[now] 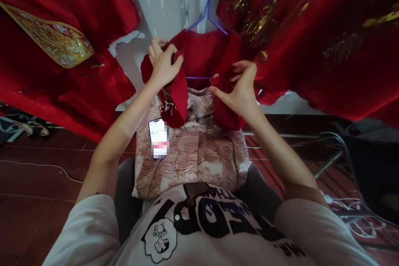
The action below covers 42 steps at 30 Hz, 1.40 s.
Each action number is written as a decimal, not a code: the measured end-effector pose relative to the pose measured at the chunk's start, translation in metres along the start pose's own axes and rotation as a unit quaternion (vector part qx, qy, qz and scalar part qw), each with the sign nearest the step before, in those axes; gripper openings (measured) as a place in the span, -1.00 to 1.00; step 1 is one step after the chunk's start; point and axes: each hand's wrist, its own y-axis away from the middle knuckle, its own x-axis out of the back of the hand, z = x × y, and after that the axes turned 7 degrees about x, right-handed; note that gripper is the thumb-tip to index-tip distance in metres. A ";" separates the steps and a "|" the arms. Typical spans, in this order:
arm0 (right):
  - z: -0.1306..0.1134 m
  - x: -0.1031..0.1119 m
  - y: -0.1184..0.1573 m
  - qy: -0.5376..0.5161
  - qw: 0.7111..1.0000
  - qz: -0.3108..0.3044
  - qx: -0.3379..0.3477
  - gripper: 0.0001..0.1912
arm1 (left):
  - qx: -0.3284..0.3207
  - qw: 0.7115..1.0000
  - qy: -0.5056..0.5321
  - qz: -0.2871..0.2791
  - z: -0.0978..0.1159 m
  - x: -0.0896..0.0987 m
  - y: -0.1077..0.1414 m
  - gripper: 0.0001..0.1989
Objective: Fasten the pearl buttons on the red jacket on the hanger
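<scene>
In the head view, the left hand (165,64) grips the red jacket (204,52) at its shoulder, fingers curled into the cloth. The right hand (241,89) is at the opposite front, thumb and fingers spread around the fabric; whether it pinches the cloth, I cannot tell. The jacket hangs on a purple hanger (207,8), its lower part over the upper edge of a pink brocade garment (199,149) on the person's lap. A phone (158,137) lies near that garment's left edge, below the jacket's beaded trim (167,102).
</scene>
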 end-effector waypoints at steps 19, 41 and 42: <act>0.020 -0.031 -0.018 -0.121 0.993 -0.008 -0.009 -0.68 | 0.011 0.993 0.037 0.108 -0.009 -0.009 0.053 -0.66; -0.022 -0.034 -0.034 -0.275 0.960 -0.051 0.007 -0.47 | 0.015 0.978 0.201 -0.047 0.013 -0.024 0.054 -0.78; -0.022 -0.033 -0.034 -0.277 0.960 -0.052 0.004 -0.45 | 0.020 0.975 0.213 -0.055 0.011 -0.025 0.053 -0.79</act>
